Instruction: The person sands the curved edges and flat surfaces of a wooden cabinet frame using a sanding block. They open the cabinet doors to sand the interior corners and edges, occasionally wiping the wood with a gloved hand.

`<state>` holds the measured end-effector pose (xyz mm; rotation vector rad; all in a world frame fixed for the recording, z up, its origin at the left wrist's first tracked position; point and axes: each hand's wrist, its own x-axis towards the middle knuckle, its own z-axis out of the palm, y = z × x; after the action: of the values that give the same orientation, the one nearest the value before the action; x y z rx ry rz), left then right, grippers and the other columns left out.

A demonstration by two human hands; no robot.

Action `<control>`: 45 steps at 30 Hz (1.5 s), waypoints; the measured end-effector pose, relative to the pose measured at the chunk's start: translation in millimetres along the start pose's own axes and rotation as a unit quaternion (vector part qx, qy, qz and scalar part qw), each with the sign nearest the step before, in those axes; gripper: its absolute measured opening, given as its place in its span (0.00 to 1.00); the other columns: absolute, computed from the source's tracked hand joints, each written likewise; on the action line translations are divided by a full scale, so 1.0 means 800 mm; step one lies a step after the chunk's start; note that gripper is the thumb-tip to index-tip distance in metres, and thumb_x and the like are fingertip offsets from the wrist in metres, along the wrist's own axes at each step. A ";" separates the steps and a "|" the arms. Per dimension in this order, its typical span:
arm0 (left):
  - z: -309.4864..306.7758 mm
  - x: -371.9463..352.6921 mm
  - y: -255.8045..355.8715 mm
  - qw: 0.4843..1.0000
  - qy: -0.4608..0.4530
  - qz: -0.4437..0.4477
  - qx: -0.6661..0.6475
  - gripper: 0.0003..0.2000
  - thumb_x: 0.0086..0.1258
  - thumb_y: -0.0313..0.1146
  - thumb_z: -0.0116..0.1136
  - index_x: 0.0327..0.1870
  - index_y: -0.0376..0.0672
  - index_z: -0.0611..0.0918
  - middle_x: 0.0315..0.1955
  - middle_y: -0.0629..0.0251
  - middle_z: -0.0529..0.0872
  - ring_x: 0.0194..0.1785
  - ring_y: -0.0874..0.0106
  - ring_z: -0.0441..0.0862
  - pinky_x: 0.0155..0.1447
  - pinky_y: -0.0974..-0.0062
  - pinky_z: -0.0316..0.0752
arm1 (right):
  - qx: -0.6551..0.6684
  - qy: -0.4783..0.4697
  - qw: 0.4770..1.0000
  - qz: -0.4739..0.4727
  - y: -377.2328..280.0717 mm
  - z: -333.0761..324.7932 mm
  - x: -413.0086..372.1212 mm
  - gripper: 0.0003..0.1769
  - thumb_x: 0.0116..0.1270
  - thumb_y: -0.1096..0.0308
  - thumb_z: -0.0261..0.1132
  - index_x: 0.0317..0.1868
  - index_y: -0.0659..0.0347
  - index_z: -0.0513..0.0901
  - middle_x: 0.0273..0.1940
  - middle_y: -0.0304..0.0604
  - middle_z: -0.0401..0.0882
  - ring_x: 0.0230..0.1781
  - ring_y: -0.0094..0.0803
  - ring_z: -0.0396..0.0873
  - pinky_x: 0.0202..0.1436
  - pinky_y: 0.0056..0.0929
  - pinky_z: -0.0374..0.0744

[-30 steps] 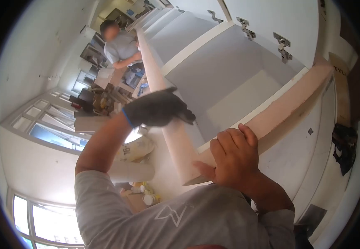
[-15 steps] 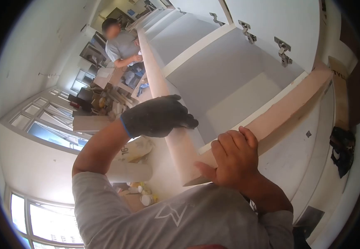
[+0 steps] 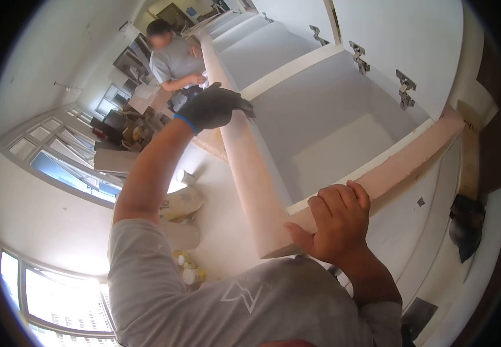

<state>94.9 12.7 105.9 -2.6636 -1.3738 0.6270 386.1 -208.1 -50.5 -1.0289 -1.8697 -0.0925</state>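
Observation:
A long cabinet frame [image 3: 250,173] with pale, pinkish edge faces lies in front of me, with grey panels [image 3: 325,127] inside it. My left hand [image 3: 213,109], in a black glove with a blue cuff, lies across the long left edge, fingers stretched over it toward the inside. Whatever may be under its palm is hidden. Bare, my right hand [image 3: 337,222] wraps over the near edge [image 3: 401,162] close to the corner, its thumb on the outer face.
White doors [image 3: 398,52] with metal hinges [image 3: 405,89] stand raised along the far right side. Another person [image 3: 172,61] is at the frame's far left. Below on the floor are a sack [image 3: 181,202] and several tubs. A black bag [image 3: 467,225] hangs at right.
My left hand has slid away from me along the long edge, toward the far end. My right hand keeps its grip near the corner. The view has shifted slightly.

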 end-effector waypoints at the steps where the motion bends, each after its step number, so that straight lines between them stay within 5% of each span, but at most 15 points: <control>1: 0.001 0.005 -0.009 0.998 0.068 0.012 0.002 0.28 0.66 0.18 0.54 0.67 0.52 0.87 0.70 0.69 0.88 0.76 0.67 0.80 0.79 0.58 0.71 | -0.004 0.004 1.000 0.001 0.001 0.001 0.000 0.28 0.68 0.38 0.72 0.41 0.59 0.85 0.44 0.43 0.82 0.50 0.43 0.80 0.72 0.53 0.68; 6: 0.058 -0.008 -0.049 0.969 0.237 0.073 0.017 0.32 0.69 0.17 0.52 0.76 0.51 0.80 0.78 0.65 0.80 0.79 0.63 0.77 0.79 0.58 0.71 | -0.018 0.003 1.000 -0.001 -0.002 0.001 0.001 0.29 0.71 0.37 0.70 0.39 0.60 0.85 0.42 0.43 0.82 0.50 0.42 0.80 0.73 0.52 0.67; 9: 0.077 -0.032 0.008 0.992 0.114 0.053 -0.025 0.31 0.71 0.18 0.57 0.78 0.44 0.77 0.76 0.56 0.79 0.78 0.56 0.76 0.80 0.56 0.72 | -0.017 -0.001 1.000 -0.001 -0.001 0.001 0.001 0.29 0.69 0.37 0.71 0.39 0.59 0.85 0.43 0.43 0.82 0.50 0.42 0.80 0.72 0.53 0.67; 13: 0.074 -0.070 0.057 0.969 0.165 0.180 0.028 0.39 0.64 0.15 0.59 0.82 0.43 0.72 0.79 0.57 0.76 0.84 0.57 0.70 0.84 0.54 0.66 | -0.031 0.000 1.000 0.000 -0.001 0.001 0.001 0.28 0.68 0.39 0.71 0.39 0.59 0.85 0.43 0.42 0.81 0.49 0.43 0.80 0.71 0.53 0.68; 16: 0.086 -0.054 -0.008 0.987 0.134 0.047 -0.070 0.45 0.57 0.13 0.56 0.84 0.43 0.70 0.81 0.56 0.75 0.87 0.59 0.66 0.85 0.53 0.64 | -0.030 0.001 1.000 -0.006 -0.002 0.001 0.002 0.27 0.68 0.40 0.71 0.40 0.59 0.85 0.43 0.42 0.81 0.49 0.43 0.80 0.71 0.54 0.68; 17: 0.108 -0.044 -0.026 0.970 0.223 0.095 -0.027 0.42 0.57 0.25 0.73 0.79 0.41 0.73 0.73 0.53 0.81 0.70 0.49 0.83 0.68 0.55 0.77 | -0.030 -0.001 1.000 -0.006 -0.004 0.000 0.000 0.26 0.68 0.40 0.71 0.40 0.59 0.85 0.43 0.42 0.81 0.49 0.43 0.80 0.71 0.54 0.68; 21: 0.090 -0.075 0.060 0.953 0.221 0.208 -0.017 0.41 0.59 0.21 0.70 0.80 0.42 0.73 0.80 0.56 0.74 0.82 0.57 0.71 0.79 0.59 0.72 | -0.035 -0.002 0.999 0.001 -0.002 0.000 0.001 0.25 0.67 0.41 0.72 0.40 0.58 0.85 0.43 0.42 0.82 0.50 0.43 0.80 0.71 0.55 0.69; 25: 0.103 -0.050 -0.012 0.976 0.176 0.066 -0.113 0.42 0.61 0.13 0.60 0.83 0.43 0.71 0.81 0.56 0.74 0.86 0.55 0.67 0.87 0.56 0.62 | -0.040 0.003 0.999 -0.007 -0.001 0.002 -0.003 0.25 0.66 0.41 0.72 0.40 0.58 0.85 0.44 0.43 0.83 0.50 0.43 0.80 0.71 0.56 0.69; 32: 0.114 -0.062 0.027 0.934 0.271 0.234 -0.004 0.31 0.74 0.24 0.55 0.81 0.43 0.71 0.80 0.57 0.73 0.77 0.57 0.74 0.81 0.60 0.69 | -0.056 0.014 0.998 -0.011 0.002 0.004 -0.004 0.25 0.66 0.42 0.70 0.41 0.58 0.86 0.45 0.43 0.84 0.50 0.44 0.81 0.67 0.53 0.70; 33: 0.125 -0.038 -0.002 0.959 0.207 0.163 -0.105 0.41 0.64 0.18 0.61 0.84 0.47 0.69 0.80 0.56 0.74 0.85 0.59 0.68 0.81 0.55 0.66 | -0.059 0.021 0.998 -0.017 0.003 0.005 -0.005 0.25 0.67 0.42 0.70 0.41 0.58 0.86 0.45 0.43 0.84 0.50 0.44 0.81 0.66 0.52 0.70; 36: 0.124 -0.024 -0.041 0.962 0.233 0.104 -0.093 0.40 0.65 0.17 0.60 0.83 0.46 0.71 0.80 0.55 0.74 0.83 0.55 0.70 0.78 0.54 0.68 | -0.048 0.050 0.997 -0.026 0.007 0.009 -0.005 0.25 0.67 0.42 0.67 0.39 0.58 0.87 0.42 0.43 0.85 0.47 0.45 0.82 0.62 0.50 0.71; 38: 0.135 -0.029 -0.023 0.954 0.236 0.171 -0.067 0.43 0.61 0.21 0.68 0.83 0.43 0.68 0.80 0.56 0.73 0.77 0.56 0.75 0.81 0.58 0.68 | -0.051 0.055 0.997 -0.023 0.003 0.005 -0.004 0.25 0.68 0.42 0.67 0.38 0.59 0.88 0.41 0.43 0.85 0.45 0.46 0.83 0.60 0.50 0.71; 39: 0.130 -0.047 0.002 0.950 0.212 0.204 -0.107 0.41 0.66 0.19 0.58 0.86 0.46 0.67 0.83 0.56 0.70 0.84 0.53 0.68 0.85 0.56 0.63 | -0.051 0.061 0.997 -0.022 0.002 0.008 0.000 0.25 0.68 0.42 0.66 0.37 0.59 0.88 0.40 0.43 0.85 0.44 0.46 0.83 0.60 0.49 0.72; 42: 0.129 -0.046 -0.019 0.938 0.232 0.243 -0.081 0.40 0.68 0.21 0.58 0.86 0.49 0.68 0.83 0.58 0.71 0.86 0.58 0.67 0.84 0.54 0.63 | -0.048 0.076 0.996 -0.025 0.004 0.009 -0.002 0.25 0.68 0.42 0.66 0.37 0.60 0.88 0.39 0.44 0.85 0.43 0.47 0.83 0.59 0.49 0.72; 45: 0.129 -0.010 -0.073 0.965 0.210 0.114 -0.105 0.43 0.63 0.18 0.63 0.85 0.49 0.71 0.81 0.55 0.75 0.84 0.58 0.69 0.81 0.56 0.68 | -0.050 0.073 0.996 -0.026 0.003 0.008 -0.001 0.26 0.68 0.42 0.65 0.38 0.60 0.88 0.40 0.46 0.85 0.43 0.47 0.83 0.58 0.49 0.73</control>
<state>5.8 29.6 28.8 -2.9107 -1.0775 -0.0843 383.3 -203.9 -55.7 -1.0133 -1.7729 -0.2881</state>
